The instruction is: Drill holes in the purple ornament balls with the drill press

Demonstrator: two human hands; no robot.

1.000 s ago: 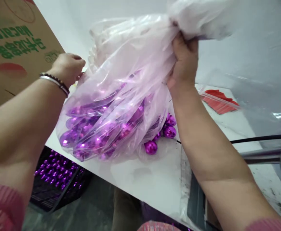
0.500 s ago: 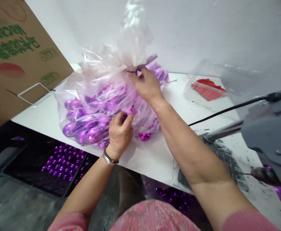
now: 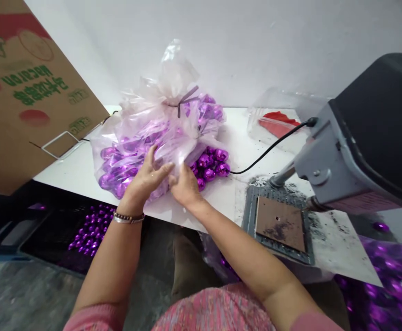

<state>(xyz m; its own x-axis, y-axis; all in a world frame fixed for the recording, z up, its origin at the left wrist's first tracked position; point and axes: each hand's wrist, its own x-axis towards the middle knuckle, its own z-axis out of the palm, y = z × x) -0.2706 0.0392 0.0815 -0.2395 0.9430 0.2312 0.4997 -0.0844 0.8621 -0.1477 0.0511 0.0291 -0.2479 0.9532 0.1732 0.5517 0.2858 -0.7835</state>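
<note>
Bag [image 3: 145,131] w/ purple balls [image 3: 108,180] sits on the table [image 3: 66,171], left of the drill [image 3: 345,147]; your L hand [image 3: 144,180] is spread on it, R hand [image 3: 187,187] at its near edge, can't tell if pinching; press lightly, don't stretch the film

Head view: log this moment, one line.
left hand: spread against clear bag | right hand: at bag, grip unclear | bag: dark tie at neck | purple balls: beside right hand

Forearms [image 3: 118,262] converging — left hand [image 3: 144,179] open, thumb [image 3: 164,171] spread — right hand [image 3: 186,187] close by, partly curled.
</note>
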